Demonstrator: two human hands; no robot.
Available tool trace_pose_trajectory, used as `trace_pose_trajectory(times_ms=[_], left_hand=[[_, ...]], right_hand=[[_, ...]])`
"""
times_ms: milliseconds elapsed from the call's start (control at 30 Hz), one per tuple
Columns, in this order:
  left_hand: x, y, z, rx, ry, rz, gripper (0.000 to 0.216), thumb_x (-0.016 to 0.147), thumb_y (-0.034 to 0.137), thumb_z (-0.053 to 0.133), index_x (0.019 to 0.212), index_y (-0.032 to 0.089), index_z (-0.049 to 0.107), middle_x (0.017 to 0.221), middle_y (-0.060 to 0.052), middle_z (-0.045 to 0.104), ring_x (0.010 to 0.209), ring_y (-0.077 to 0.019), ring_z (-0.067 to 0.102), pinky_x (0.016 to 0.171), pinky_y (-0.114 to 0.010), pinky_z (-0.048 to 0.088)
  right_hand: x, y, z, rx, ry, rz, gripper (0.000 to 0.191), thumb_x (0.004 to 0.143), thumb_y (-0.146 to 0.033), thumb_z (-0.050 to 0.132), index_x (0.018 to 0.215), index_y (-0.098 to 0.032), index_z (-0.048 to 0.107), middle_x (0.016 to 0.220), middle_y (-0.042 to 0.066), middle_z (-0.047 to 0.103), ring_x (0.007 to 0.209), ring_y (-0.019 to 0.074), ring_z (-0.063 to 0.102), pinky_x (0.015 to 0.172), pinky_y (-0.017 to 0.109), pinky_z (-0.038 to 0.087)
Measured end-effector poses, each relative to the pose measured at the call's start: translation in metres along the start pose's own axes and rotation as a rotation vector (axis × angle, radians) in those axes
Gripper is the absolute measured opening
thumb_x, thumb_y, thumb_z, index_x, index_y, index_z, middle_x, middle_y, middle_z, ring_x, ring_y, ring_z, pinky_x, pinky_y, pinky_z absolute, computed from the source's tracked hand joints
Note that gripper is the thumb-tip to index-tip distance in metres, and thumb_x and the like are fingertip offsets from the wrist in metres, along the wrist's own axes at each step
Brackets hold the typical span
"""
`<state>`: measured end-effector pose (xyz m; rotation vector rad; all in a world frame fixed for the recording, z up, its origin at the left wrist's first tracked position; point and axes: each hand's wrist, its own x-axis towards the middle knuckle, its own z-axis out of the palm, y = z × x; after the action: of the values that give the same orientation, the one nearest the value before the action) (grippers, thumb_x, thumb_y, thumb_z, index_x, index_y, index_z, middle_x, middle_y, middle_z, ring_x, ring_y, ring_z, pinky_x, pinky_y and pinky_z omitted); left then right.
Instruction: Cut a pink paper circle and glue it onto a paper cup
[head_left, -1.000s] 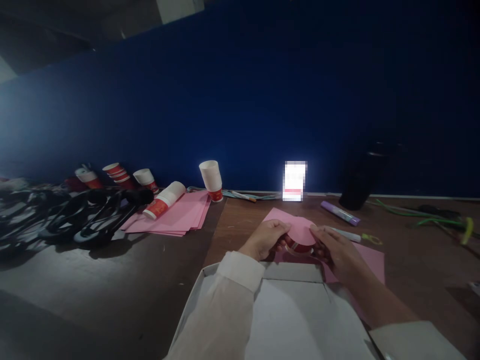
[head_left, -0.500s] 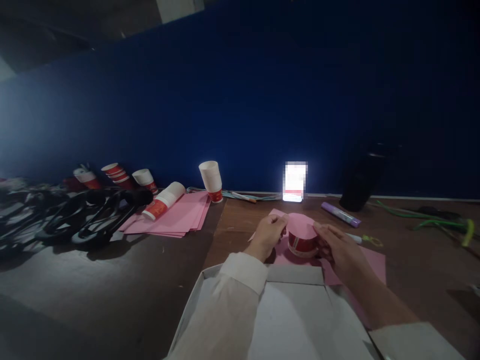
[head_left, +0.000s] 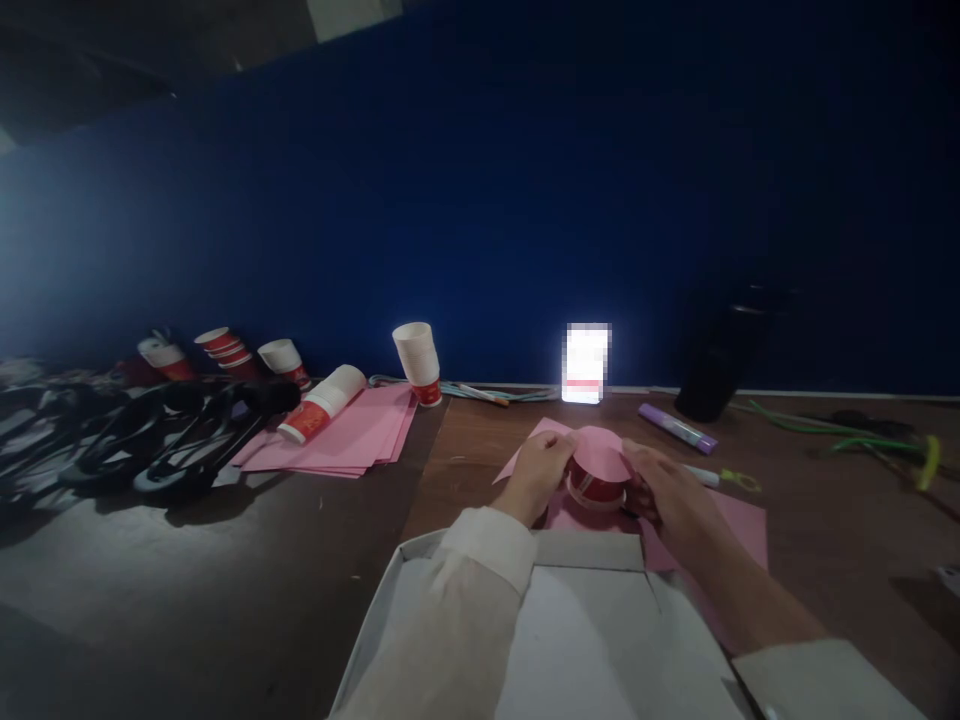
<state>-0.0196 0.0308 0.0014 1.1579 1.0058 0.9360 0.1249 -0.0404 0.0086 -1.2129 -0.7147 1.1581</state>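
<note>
A red paper cup (head_left: 598, 490) stands in front of me on pink paper sheets (head_left: 739, 530), its pale rim facing down. On top of it lies a round pink paper disc (head_left: 602, 455). My left hand (head_left: 541, 472) pinches the disc's left edge between thumb and fingers. On the other side, my right hand (head_left: 664, 490) has its fingers closed at the disc's right edge and against the cup's side. The lower fingers of the right hand are partly hidden.
A white cardboard box (head_left: 585, 640) lies under my forearms. Behind stand a lit phone (head_left: 586, 365), a dark bottle (head_left: 724, 360) and stacked paper cups (head_left: 418, 360). A purple glue stick (head_left: 677, 428) lies at right. Black headsets (head_left: 202, 430) and a pink paper stack (head_left: 360, 440) fill the left.
Both hands stay at the cup and disc, with only slight finger movement. The disc sits a little more tilted toward me. The whole view has shifted slightly.
</note>
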Motion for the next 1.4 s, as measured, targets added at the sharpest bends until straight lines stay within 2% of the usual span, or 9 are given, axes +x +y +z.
trace_pose_trajectory(times_ms=[200, 333, 467, 667, 867, 1000, 1167, 1400], left_hand=[[-0.008, 0.001, -0.009, 0.046, 0.020, -0.019, 0.032, 0.088, 0.038, 0.060, 0.064, 0.020, 0.048, 0.054, 0.005, 0.046, 0.046, -0.0089, 0.037, 0.047, -0.024, 0.026], [-0.011, -0.002, -0.019, 0.150, 0.047, 0.048, 0.033, 0.086, 0.043, 0.063, 0.065, 0.020, 0.052, 0.057, 0.004, 0.049, 0.052, -0.0099, 0.042, 0.052, -0.024, 0.031], [-0.011, -0.003, -0.023, 0.225, 0.077, 0.082, 0.033, 0.086, 0.043, 0.062, 0.064, 0.020, 0.054, 0.058, 0.003, 0.052, 0.057, -0.0116, 0.045, 0.057, -0.025, 0.033], [-0.012, -0.001, -0.021, 0.294, 0.089, 0.132, 0.035, 0.088, 0.042, 0.061, 0.062, 0.019, 0.053, 0.060, 0.002, 0.054, 0.062, -0.0131, 0.048, 0.061, -0.026, 0.036], [-0.014, 0.005, -0.015, 0.335, 0.164, 0.178, 0.035, 0.089, 0.033, 0.060, 0.058, 0.019, 0.050, 0.060, 0.003, 0.051, 0.065, -0.0129, 0.046, 0.064, -0.026, 0.035], [-0.014, 0.006, -0.013, 0.331, 0.192, 0.177, 0.035, 0.089, 0.031, 0.060, 0.058, 0.019, 0.049, 0.060, 0.004, 0.049, 0.066, -0.0130, 0.045, 0.064, -0.026, 0.034], [-0.013, 0.005, -0.014, 0.340, 0.179, 0.165, 0.035, 0.089, 0.032, 0.059, 0.058, 0.019, 0.050, 0.061, 0.003, 0.049, 0.066, -0.0132, 0.045, 0.064, -0.026, 0.033], [-0.016, 0.009, -0.013, 0.381, 0.163, 0.142, 0.036, 0.089, 0.033, 0.061, 0.058, 0.019, 0.049, 0.061, 0.003, 0.050, 0.067, -0.0134, 0.046, 0.064, -0.026, 0.033]], right_hand=[[-0.003, 0.003, 0.004, -0.026, 0.014, 0.050, 0.036, 0.073, -0.052, 0.084, 0.083, -0.023, 0.066, 0.052, -0.007, 0.049, 0.044, 0.0077, 0.038, 0.040, 0.020, 0.028], [-0.011, 0.003, 0.010, -0.079, -0.014, 0.083, 0.032, 0.078, -0.051, 0.080, 0.089, -0.023, 0.069, 0.056, -0.006, 0.051, 0.046, 0.0084, 0.041, 0.041, 0.020, 0.030], [-0.016, 0.002, 0.015, -0.105, -0.016, 0.066, 0.032, 0.077, -0.049, 0.081, 0.091, -0.022, 0.070, 0.058, -0.006, 0.052, 0.049, 0.0080, 0.043, 0.043, 0.018, 0.032], [-0.015, 0.004, 0.012, -0.124, 0.012, 0.108, 0.034, 0.073, -0.049, 0.083, 0.097, -0.026, 0.072, 0.064, -0.003, 0.062, 0.054, 0.0124, 0.053, 0.048, 0.022, 0.043], [-0.013, 0.007, 0.010, -0.107, -0.002, 0.091, 0.035, 0.071, -0.050, 0.084, 0.092, -0.024, 0.072, 0.060, -0.005, 0.059, 0.052, 0.0114, 0.050, 0.045, 0.021, 0.039], [-0.014, 0.007, 0.010, -0.139, -0.001, 0.055, 0.037, 0.071, -0.051, 0.084, 0.094, -0.023, 0.073, 0.065, -0.003, 0.064, 0.054, 0.0126, 0.053, 0.046, 0.022, 0.041], [-0.016, 0.005, 0.009, -0.110, -0.023, 0.057, 0.033, 0.072, -0.051, 0.085, 0.086, -0.024, 0.072, 0.060, -0.004, 0.060, 0.054, 0.0118, 0.052, 0.047, 0.021, 0.042], [-0.015, 0.004, 0.011, -0.112, -0.012, 0.104, 0.035, 0.072, -0.049, 0.086, 0.093, -0.024, 0.073, 0.065, -0.004, 0.063, 0.054, 0.0106, 0.054, 0.047, 0.020, 0.045]])
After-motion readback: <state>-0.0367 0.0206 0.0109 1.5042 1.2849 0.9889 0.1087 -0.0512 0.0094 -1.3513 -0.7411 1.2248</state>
